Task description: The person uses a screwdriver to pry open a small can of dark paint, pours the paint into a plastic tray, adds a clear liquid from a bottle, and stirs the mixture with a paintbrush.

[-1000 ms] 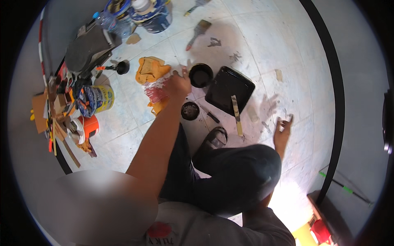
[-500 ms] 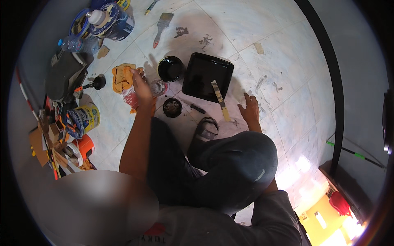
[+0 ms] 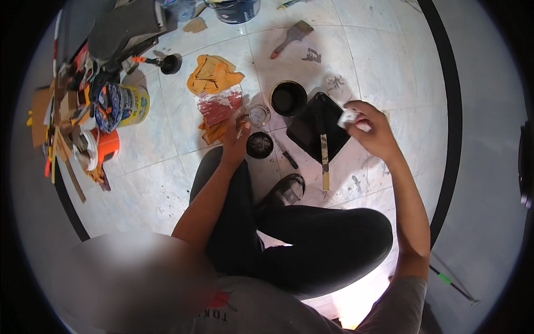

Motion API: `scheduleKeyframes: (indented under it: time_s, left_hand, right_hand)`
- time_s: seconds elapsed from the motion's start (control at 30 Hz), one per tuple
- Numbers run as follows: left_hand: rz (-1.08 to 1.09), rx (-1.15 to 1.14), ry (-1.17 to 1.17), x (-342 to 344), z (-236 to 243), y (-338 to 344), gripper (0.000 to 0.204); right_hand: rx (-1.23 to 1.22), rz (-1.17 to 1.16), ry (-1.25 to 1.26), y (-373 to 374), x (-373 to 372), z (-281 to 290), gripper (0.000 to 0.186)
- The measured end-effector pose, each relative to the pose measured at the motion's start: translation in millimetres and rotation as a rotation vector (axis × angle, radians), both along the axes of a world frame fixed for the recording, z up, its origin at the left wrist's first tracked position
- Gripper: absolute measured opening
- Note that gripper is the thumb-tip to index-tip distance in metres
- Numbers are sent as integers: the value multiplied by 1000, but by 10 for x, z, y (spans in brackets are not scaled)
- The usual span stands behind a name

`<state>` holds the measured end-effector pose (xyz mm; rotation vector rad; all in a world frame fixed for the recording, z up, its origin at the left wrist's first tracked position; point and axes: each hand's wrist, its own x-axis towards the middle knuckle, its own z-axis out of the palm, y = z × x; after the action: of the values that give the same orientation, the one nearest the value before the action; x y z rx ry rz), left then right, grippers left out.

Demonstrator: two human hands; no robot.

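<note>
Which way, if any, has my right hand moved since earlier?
Yes: judged against the black tray, your right hand has moved forward, now beside its right corner.

A flat paintbrush (image 3: 293, 39) lies on the tiled floor at top centre. A dark blue bucket (image 3: 236, 12) is cut off by the upper edge; a tan fragment (image 3: 194, 25) lies to its left. Upper left: a small black cup (image 3: 170, 64) with an orange-tipped handle. Left side: a yellow-and-blue bucket (image 3: 134, 104) above an orange tub (image 3: 108, 146), with wood strips (image 3: 76, 181) beside the tub. Lower right: a black-and-green rod (image 3: 445, 278). Right side: a black band (image 3: 454, 111) edges the grey wall (image 3: 495, 167).
</note>
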<state>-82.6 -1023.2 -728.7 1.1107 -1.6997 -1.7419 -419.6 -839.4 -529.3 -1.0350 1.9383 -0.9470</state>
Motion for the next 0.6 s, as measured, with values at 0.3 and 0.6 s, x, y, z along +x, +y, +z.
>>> scheduleKeyframes:
  time_s: [0.3,0.6]
  left_hand:
    - [-97,-351,-177,-241,233,8,93]
    - [-93,-421,-203,-178,125,-11,89]
  right_hand:
    - [-136,287,128,-1189,1232,-653,49]
    - [-15,707,649,-1256,1354,-768,52]
